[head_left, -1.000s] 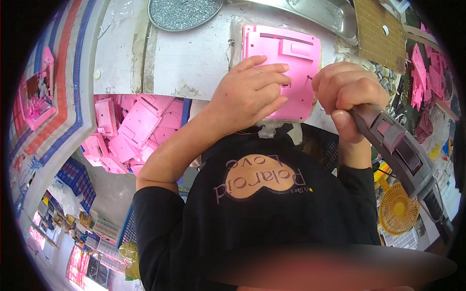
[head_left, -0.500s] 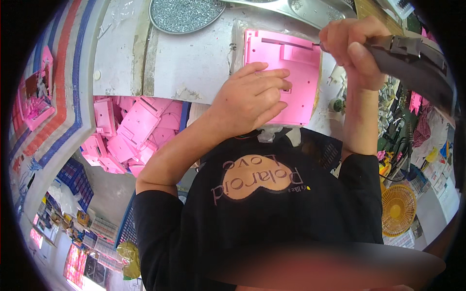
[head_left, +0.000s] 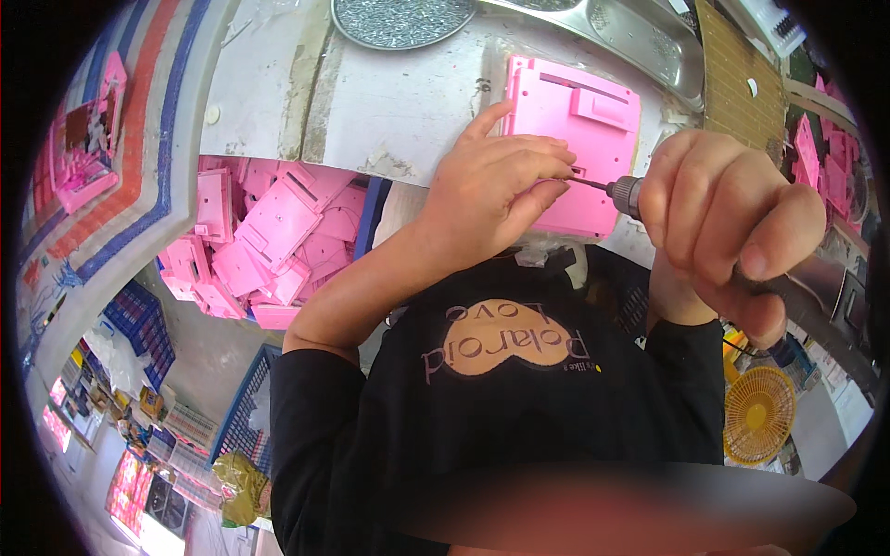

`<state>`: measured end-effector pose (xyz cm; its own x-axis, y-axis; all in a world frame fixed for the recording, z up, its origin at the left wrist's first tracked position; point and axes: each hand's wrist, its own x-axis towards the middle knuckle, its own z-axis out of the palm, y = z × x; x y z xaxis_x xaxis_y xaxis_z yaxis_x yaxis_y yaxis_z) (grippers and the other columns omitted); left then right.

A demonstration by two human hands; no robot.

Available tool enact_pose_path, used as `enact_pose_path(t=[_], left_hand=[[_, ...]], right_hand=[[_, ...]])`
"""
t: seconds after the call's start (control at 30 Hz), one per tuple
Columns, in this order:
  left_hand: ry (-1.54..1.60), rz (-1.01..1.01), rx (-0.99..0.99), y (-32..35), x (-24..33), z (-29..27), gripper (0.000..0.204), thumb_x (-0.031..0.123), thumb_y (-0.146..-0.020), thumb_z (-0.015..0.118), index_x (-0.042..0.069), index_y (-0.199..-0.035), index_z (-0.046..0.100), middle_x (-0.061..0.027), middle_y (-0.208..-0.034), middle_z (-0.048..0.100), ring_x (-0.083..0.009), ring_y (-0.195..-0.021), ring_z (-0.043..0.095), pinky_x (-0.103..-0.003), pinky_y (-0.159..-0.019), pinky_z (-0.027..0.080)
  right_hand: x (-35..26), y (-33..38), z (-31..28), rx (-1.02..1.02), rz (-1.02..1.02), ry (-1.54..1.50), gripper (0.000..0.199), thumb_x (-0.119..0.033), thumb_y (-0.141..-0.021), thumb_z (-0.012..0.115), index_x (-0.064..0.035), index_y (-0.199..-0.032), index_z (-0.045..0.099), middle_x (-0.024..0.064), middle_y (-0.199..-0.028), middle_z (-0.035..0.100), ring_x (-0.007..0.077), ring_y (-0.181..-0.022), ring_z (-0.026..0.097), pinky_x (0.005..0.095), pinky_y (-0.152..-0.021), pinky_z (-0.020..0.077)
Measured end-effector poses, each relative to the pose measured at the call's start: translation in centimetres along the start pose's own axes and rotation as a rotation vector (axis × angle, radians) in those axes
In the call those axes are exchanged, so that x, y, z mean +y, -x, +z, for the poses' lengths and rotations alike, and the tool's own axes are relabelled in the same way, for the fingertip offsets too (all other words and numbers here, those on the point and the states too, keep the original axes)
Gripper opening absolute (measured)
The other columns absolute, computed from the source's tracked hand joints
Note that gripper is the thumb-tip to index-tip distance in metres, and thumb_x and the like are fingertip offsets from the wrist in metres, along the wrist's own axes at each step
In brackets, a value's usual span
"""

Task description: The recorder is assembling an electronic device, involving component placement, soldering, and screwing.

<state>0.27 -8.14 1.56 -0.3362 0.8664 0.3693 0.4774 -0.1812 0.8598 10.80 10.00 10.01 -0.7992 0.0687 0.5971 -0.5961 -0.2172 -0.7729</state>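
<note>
driver brought down to the pink panel [head_left: 575, 120]

your right hand [head_left: 728, 236], fist wrapped round the screwdriver [head_left: 621, 192], has dropped lower; left hand [head_left: 496, 190], fingers curled, still pins the panel.

Pink plastic housing panel [head_left: 577, 120] flat on grey worktable, ribbed inner side up. Powered screwdriver [head_left: 649, 199] bit touching panel's lower edge.

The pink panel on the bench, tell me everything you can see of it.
The pink panel is a flat, roughly rectangular moulded piece, plastic by its look, with raised ribs, a slot and a small boxy block near one corner. It lies flat on the white bench, its near edge by the person's chest. The left hand rests on its left side, fingertips pressed on it. The bit of the screwdriver, held in the right hand, meets the panel beside those fingertips.
</note>
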Motion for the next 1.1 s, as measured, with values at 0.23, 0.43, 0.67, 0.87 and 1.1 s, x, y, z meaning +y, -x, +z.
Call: enact_pose_path(t=[0.23, 0.43, 0.67, 0.87, 1.1], left_hand=[[-0.134, 0.026, 0.010, 0.2, -0.7, -1.5, 0.017, 0.008, -0.083, 0.080, 0.012, -0.098, 0.073, -0.0056, -0.103, 0.078, -0.0225, -0.097, 0.074, -0.051, -0.115, 0.037], [-0.335, 0.136, 0.157, -2.9, -2.5, -4.2, 0.016, 0.012, -0.081, 0.081, 0.011, -0.094, 0.072, -0.0059, -0.095, 0.076, -0.0245, -0.090, 0.073, -0.047, -0.111, 0.039], [-0.919, -0.017, 0.208, -7.3, -9.2, -9.3, 0.011, 0.018, -0.082, 0.073, 0.008, -0.077, 0.073, -0.0084, -0.087, 0.066, -0.0293, -0.095, 0.061, -0.049, -0.090, 0.040], [-0.838, -0.069, 0.256, -7.2, -10.5, -9.0, 0.010, 0.018, -0.084, 0.072, 0.009, -0.079, 0.073, -0.0079, -0.088, 0.065, -0.0285, -0.096, 0.059, -0.050, -0.091, 0.037], [-0.425, -0.272, 0.124, -7.3, -9.3, -8.8, 0.020, 0.022, -0.085, 0.073, 0.005, -0.077, 0.068, -0.0135, -0.081, 0.066, -0.0293, -0.091, 0.063, -0.050, -0.093, 0.039]], right_hand=[[1.1, -0.9, 1.3, 0.045, 0.057, 0.044, 0.033, -0.040, -0.097, 0.071, -0.0142, -0.106, 0.054, -0.0075, -0.066, 0.053, 0.0063, -0.049, 0.049, 0.0234, -0.046, 0.0419], [1.5, -2.4, 0.8, 0.097, 0.089, 0.179, 0.023, -0.034, -0.100, 0.059, -0.0139, -0.110, 0.056, -0.0069, -0.064, 0.049, 0.0092, -0.052, 0.046, 0.0290, -0.053, 0.0392], [6.5, -2.8, -3.3, 0.202, 0.076, 0.138, 0.025, -0.020, -0.099, 0.048, -0.0054, -0.115, 0.059, -0.0006, -0.065, 0.043, 0.0153, -0.060, 0.042, 0.0387, -0.065, 0.0375], [7.6, -3.2, -3.0, 0.218, 0.134, 0.157, 0.011, -0.016, -0.099, 0.053, -0.0053, -0.101, 0.055, 0.0009, -0.062, 0.044, 0.0148, -0.057, 0.040, 0.0364, -0.060, 0.0353], [8.9, -2.8, -2.3, 0.229, 0.155, 0.186, 0.009, -0.008, -0.097, 0.055, -0.0054, -0.090, 0.051, 0.0040, -0.059, 0.046, 0.0140, -0.052, 0.039, 0.0336, -0.051, 0.0313]])
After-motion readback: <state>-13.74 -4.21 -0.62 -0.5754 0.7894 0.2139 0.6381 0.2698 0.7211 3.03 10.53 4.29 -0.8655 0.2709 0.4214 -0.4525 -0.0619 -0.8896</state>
